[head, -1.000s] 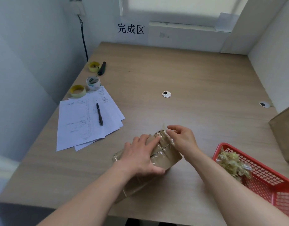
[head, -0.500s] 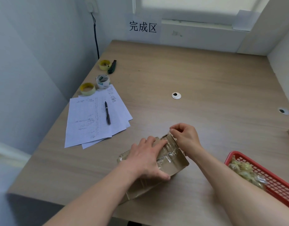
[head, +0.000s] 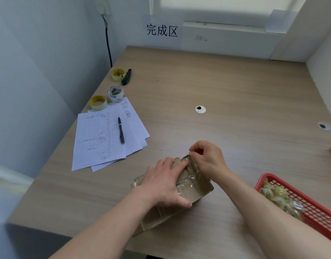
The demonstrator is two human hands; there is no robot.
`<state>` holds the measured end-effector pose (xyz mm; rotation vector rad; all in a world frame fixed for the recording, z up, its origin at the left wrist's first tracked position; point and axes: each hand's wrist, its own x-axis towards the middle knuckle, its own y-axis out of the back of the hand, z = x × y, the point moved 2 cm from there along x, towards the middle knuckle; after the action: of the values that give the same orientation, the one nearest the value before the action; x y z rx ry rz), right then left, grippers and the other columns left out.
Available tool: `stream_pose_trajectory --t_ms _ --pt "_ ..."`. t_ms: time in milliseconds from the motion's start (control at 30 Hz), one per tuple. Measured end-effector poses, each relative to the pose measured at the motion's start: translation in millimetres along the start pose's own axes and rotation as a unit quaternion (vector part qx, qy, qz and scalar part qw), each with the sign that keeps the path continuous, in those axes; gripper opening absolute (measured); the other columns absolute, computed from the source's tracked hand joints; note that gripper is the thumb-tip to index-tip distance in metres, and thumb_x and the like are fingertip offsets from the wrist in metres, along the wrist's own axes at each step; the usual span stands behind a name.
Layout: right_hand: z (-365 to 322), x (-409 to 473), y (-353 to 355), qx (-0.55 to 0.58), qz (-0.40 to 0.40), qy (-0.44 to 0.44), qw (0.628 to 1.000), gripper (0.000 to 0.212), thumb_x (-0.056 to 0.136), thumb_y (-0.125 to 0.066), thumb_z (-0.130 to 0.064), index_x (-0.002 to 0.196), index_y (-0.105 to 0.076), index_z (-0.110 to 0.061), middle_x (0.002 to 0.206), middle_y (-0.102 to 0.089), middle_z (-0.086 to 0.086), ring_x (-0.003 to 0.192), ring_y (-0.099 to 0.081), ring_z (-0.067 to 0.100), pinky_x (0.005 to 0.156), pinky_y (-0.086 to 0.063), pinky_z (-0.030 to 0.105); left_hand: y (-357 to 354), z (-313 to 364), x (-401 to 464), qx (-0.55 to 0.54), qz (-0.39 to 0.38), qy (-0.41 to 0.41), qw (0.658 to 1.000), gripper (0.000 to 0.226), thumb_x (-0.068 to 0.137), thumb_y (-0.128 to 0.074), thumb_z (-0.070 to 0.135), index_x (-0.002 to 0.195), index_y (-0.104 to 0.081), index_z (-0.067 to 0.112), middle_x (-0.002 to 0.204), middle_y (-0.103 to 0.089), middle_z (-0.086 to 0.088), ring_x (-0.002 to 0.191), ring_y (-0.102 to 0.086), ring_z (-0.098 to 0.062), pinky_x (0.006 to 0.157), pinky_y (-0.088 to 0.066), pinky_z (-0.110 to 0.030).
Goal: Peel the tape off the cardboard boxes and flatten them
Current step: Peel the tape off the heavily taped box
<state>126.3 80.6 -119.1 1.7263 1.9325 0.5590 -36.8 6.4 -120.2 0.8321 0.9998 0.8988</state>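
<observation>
Left hand (head: 163, 186) flat on box (head: 194, 189); right hand (head: 207, 158) curled, pinching tape (head: 189, 161)

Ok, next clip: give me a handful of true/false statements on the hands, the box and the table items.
1. The left hand presses flat on the cardboard box. True.
2. The right hand pinches at the box's far end. True.
3. The pen lies in the red basket. False: it lies on the papers.
4. The basket holds crumpled tape. True.
5. Two tape rolls sit on the table. False: three, all near the left edge.
</observation>
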Motion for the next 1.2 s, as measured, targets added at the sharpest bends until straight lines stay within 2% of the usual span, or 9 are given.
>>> stream_pose_trajectory --t_ms 100,333,433,567,733,867,967,1067,1200 --pt "1 -10 4 -0.009 0.04 0.068 0.997 0.03 0.079 -0.074 -0.009 0.07 -0.061 -0.035 0.083 -0.062 -0.009 0.077 -0.058 0.002 0.07 -0.041 0.015 1 0 0 0.0 -0.001 0.003 1.0 0.119 0.043 -0.058 0.086 0.145 -0.008 0.052 0.139 -0.028 0.005 0.13 -0.031 -0.023 0.105 -0.034 -0.046" --pt "36 -44 20 0.075 0.095 0.001 0.993 0.031 0.078 -0.072 0.002 0.068 -0.065 -0.027 0.09 -0.067 -0.008 0.09 -0.065 0.014 0.067 -0.044 0.026 4 -3 2 -0.004 -0.009 0.01 1.0 0.12 0.042 -0.058 0.087 0.146 -0.01 0.051 0.137 -0.03 0.006 0.129 -0.033 -0.021 0.104 -0.035 -0.047" --pt "41 -52 29 0.071 0.079 -0.015 0.994 0.025 0.079 -0.077 -0.01 0.085 -0.066 -0.032 0.095 -0.068 -0.011 0.09 -0.065 0.009 0.07 -0.048 0.025 3 -3 2 -0.003 -0.012 0.007 1.0 0.12 0.042 -0.056 0.088 0.146 -0.008 0.051 0.138 -0.029 0.007 0.13 -0.033 -0.021 0.105 -0.035 -0.047" --pt "37 -56 26 0.138 0.023 -0.089 0.986 0.035 0.08 -0.078 -0.016 0.111 -0.068 -0.028 0.091 -0.07 -0.008 0.081 -0.067 0.008 0.074 -0.052 0.024 4 -4 3 0.007 -0.022 0.003 1.0 0.124 0.043 -0.053 0.09 0.15 -0.005 0.049 0.139 -0.028 0.007 0.13 -0.031 -0.02 0.105 -0.035 -0.045" --pt "36 -67 26 0.167 -0.011 -0.1 0.981 0.043 0.075 -0.066 0.011 0.09 -0.074 -0.029 0.069 -0.066 -0.005 0.066 -0.06 0.013 0.063 -0.049 0.03 8 -5 3 0.015 -0.026 -0.015 0.999 0.124 0.045 -0.054 0.089 0.151 -0.005 0.047 0.139 -0.028 0.006 0.13 -0.03 -0.02 0.106 -0.034 -0.045" --pt "33 -74 25 0.218 -0.032 -0.09 0.971 0.056 0.074 -0.056 0.026 0.086 -0.076 -0.024 0.073 -0.063 0.0 0.067 -0.058 0.014 0.062 -0.05 0.026 14 -6 6 0.037 -0.017 -0.055 0.998 0.12 0.048 -0.058 0.08 0.151 -0.009 0.043 0.144 -0.024 0.007 0.132 -0.026 -0.021 0.107 -0.031 -0.044" --pt "33 -79 21 0.214 -0.032 -0.094 0.972 0.052 0.077 -0.06 0.022 0.092 -0.075 -0.025 0.081 -0.068 0.004 0.07 -0.063 0.014 0.071 -0.053 0.028 19 -9 8 0.057 -0.02 -0.077 0.995 0.119 0.05 -0.064 0.07 0.152 -0.01 0.041 0.152 -0.018 0.008 0.138 -0.019 -0.022 0.11 -0.027 -0.048" --pt "33 -83 15 0.213 -0.034 -0.099 0.972 0.04 0.082 -0.065 0.014 0.087 -0.076 -0.024 0.069 -0.068 0.005 0.063 -0.057 0.017 0.065 -0.048 0.032 18 -13 9 0.059 -0.029 -0.079 0.995 0.12 0.052 -0.068 0.065 0.153 -0.008 0.041 0.157 -0.013 0.01 0.143 -0.014 -0.02 0.113 -0.021 -0.051" --pt "29 -81 17 0.167 -0.026 -0.068 0.983 0.031 0.082 -0.072 0.008 0.075 -0.075 -0.022 0.065 -0.071 -0.009 0.06 -0.06 0.0 0.062 -0.047 0.015 15 -15 8 0.058 -0.034 -0.08 0.995 0.12 0.053 -0.068 0.064 0.154 -0.008 0.042 0.16 -0.009 0.01 0.145 -0.012 -0.02 0.114 -0.017 -0.051"
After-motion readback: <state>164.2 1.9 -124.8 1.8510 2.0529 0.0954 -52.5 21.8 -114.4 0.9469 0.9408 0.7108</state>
